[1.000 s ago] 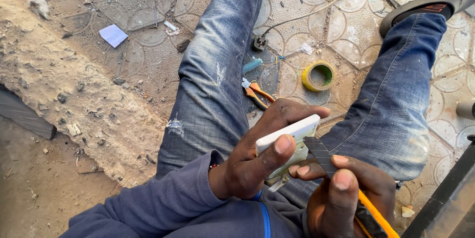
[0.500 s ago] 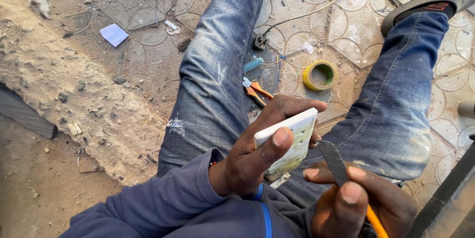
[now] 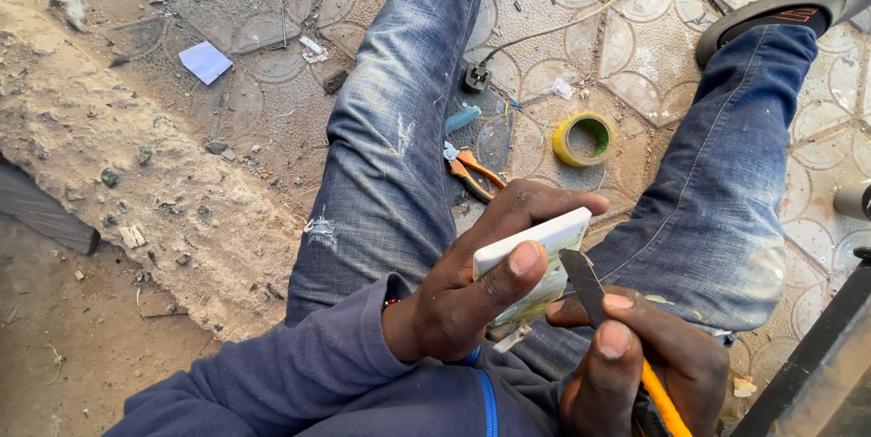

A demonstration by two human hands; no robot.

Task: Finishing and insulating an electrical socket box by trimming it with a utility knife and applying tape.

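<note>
My left hand (image 3: 481, 287) grips a white rectangular switch plate (image 3: 535, 260) on edge above my lap, thumb pressed on its near side. My right hand (image 3: 635, 360) holds a tool with an orange handle (image 3: 660, 401) and a flat grey metal blade (image 3: 582, 281). The blade tip rests against the right side of the plate. Both legs in blue jeans stretch out over the patterned tile floor.
On the tiles between my legs lie orange-handled pliers (image 3: 474, 172), a yellow tape roll (image 3: 583, 139), a small blue piece (image 3: 463, 118) and a black plug with a cable (image 3: 476, 77). A rough concrete strip (image 3: 118, 183) runs at left. A dark metal bar (image 3: 817, 355) stands at right.
The plate has tilted slightly in my left hand, and my right hand has shifted the blade along the plate's right side. The legs have not moved.
</note>
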